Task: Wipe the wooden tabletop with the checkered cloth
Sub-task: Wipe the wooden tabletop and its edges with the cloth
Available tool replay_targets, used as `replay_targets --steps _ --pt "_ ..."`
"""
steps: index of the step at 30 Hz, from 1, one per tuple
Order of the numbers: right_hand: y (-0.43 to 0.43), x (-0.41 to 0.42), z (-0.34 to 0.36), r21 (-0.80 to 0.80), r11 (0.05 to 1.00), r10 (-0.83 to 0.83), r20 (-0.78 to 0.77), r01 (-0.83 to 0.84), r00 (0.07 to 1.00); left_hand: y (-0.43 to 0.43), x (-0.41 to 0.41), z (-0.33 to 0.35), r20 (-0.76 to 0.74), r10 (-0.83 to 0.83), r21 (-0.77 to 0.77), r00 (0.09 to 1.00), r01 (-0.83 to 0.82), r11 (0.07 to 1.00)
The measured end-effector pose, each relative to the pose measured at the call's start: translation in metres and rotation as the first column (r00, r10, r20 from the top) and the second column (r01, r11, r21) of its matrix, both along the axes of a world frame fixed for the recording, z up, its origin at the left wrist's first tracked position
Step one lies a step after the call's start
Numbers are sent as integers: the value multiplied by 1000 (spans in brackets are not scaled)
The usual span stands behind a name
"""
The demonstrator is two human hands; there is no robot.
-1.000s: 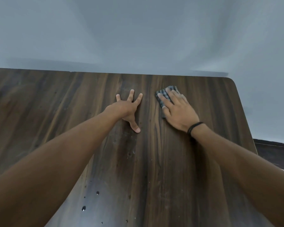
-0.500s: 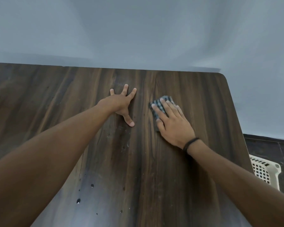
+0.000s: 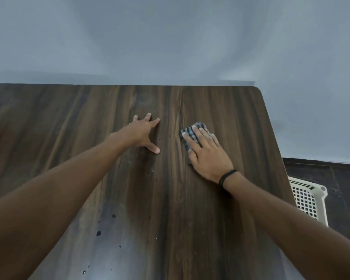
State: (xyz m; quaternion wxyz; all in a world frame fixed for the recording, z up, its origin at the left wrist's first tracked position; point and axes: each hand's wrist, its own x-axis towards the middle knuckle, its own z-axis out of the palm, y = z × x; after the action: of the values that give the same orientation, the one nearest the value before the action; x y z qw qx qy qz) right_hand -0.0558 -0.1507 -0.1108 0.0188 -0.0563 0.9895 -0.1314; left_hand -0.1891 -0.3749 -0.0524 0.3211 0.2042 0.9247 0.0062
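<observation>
Nearby, droplets (image 3: pixel 98 233) are sitting on the desk (image 3: pixel 49 128), so strokes should probably be coming this way under even pressure. Farther out, the left hand (image 3: pixel 141 134) is bracing, fingers (image 3: pixel 153 123) spread wide; the right hand (image 3: pixel 208 158) is pressing the cloth (image 3: pixel 201 125) under flat fingers, covering most of it, toward the far right corner.

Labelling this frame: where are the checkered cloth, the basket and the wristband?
checkered cloth (image 3: pixel 190 133), head view, exposed left part
basket (image 3: pixel 322 203), head view, its rim
wristband (image 3: pixel 227 175), head view, band's middle
</observation>
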Motion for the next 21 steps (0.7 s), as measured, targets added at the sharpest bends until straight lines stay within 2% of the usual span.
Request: replay_targets --steps 1,4,5,8,9,11,12,13,16,17,19,20,21 --pt "7 -1 1 -6 1000 10 -7 -10 1000 -1 8 -1 32 -17 -27 999 18 999" --pt "15 -12 8 -53 945 -325 -16 324 946 1 33 -3 113 -37 -121 993 51 991" --pt "1 -7 8 -42 947 -319 -19 318 948 3 39 -4 110 -34 -141 993 49 989" --pt "-18 14 3 -23 999 -33 -20 33 999 8 48 -1 91 -27 -151 995 41 988" --pt "-5 7 4 -33 998 -51 -26 50 998 10 48 0 89 -25 -142 996 38 989" --pt "10 -6 7 -73 957 -281 5 280 960 9 49 1 82 -25 -143 996 37 989" --pt "4 -5 6 -78 936 -344 16 344 939 8 49 1 77 -25 -150 997 36 988" --pt "-9 4 3 -59 948 -314 -8 313 949 7 49 1 73 -23 -150 997 34 988" --pt "-19 27 0 -18 999 -50 -29 49 998 3 51 -3 73 -11 -110 997 19 994" --pt "-6 18 2 -32 995 -97 -38 96 995 0 53 -4 73 -6 -98 997 13 995" --pt "6 7 7 -74 942 -329 -6 327 944 -5 59 -6 73 -1 -101 997 8 995" --pt "2 9 7 -68 932 -356 11 356 934 -7 62 -7 75 -1 -108 997 10 994" --pt "-9 18 6 -50 959 -280 3 279 960 -7 64 -9 77 -4 -107 997 12 994"
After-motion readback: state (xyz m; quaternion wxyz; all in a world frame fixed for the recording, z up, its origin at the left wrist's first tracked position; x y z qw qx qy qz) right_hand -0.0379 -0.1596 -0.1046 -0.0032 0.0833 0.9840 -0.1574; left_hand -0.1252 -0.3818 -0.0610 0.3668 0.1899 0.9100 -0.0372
